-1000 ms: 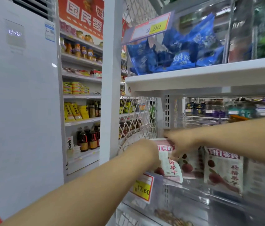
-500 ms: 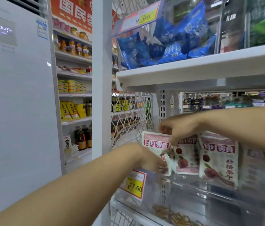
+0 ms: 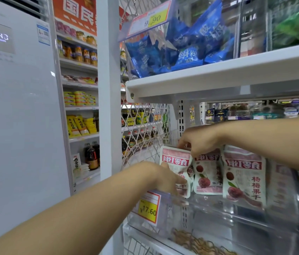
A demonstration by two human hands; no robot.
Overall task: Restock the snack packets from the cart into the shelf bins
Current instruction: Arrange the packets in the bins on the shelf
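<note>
Restock looks partway done from here: 3 red-and-white snack packets [image 3: 244, 178] already stand upright in a row inside the clear bin [image 3: 218, 210] at about 4 o'clock in the view, behind the yellow 17.60 price tag [image 3: 147, 208]. The leftmost packet [image 3: 175, 159], at the 9 o'clock end of the row, is the one being fiddled with. The left hand [image 3: 165, 178] grips its lower edge with fingers across the front, and the right hand [image 3: 198, 140] comes in from 3 o'clock with fingers curled down, pinching what looks like its top corner right beside the middle packet [image 3: 207, 173]. My guess is it's just being squared up against its neighbours. The bin has bare room in front, so more could fit. The cart isn't in view, so no idea how many are left. Blue packets [image 3: 191, 43] up at 12 o'clock are already full-ish.
</note>
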